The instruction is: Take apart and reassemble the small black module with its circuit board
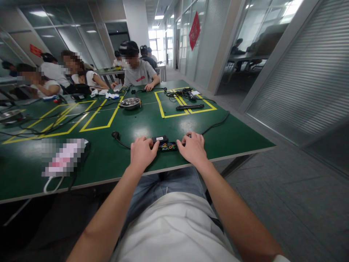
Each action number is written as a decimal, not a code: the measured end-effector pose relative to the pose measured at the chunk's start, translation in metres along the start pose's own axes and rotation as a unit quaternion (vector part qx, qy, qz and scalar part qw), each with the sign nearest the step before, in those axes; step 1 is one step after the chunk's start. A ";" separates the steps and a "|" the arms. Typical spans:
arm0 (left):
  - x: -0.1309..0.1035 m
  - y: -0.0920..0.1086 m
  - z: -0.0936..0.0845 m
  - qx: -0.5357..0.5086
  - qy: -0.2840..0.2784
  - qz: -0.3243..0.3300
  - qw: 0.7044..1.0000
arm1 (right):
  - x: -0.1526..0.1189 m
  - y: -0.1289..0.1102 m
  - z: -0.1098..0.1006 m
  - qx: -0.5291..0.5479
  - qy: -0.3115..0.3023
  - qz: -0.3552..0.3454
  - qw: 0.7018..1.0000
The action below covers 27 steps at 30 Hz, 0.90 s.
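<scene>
An opened black power adapter lies on the green table in front of me, its circuit board with coloured parts facing up. Just behind it is the black cover with a white label. My left hand has its fingers curled at the adapter's left end, thumb against the edge. At the opposite end, my right hand is bent over with its thumb at the housing; its fingertips are partly hidden. A cord with a black plug runs out to the left, and another black cable leads away behind my right hand.
Across the table sits a person in a grey shirt. A metal bowl stands mid-table. Yellow tape rectangles hold a black bar and coiled cables. A pink-white item lies left; gloves lie farther back.
</scene>
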<state>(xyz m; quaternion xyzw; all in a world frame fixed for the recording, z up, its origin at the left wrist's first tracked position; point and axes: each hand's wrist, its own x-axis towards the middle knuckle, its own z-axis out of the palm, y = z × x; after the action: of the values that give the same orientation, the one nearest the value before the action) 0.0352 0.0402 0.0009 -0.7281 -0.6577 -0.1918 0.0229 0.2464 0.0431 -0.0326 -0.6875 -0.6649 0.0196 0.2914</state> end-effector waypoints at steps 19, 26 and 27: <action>0.005 0.003 -0.002 0.022 -0.053 -0.007 0.998 | 0.001 -0.001 -0.004 0.011 -0.013 0.024 1.000; 0.006 -0.002 0.004 -0.056 0.003 0.022 0.998 | 0.002 -0.002 -0.008 0.012 -0.026 0.024 0.999; 0.007 -0.004 0.005 -0.071 -0.007 0.039 0.997 | 0.002 -0.002 -0.008 0.012 -0.028 0.024 0.999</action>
<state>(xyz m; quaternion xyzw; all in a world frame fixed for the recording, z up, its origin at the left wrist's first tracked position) 0.0334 0.0490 -0.0024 -0.7542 -0.6137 -0.2321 -0.0263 0.2477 0.0419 -0.0245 -0.6988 -0.6557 0.0539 0.2808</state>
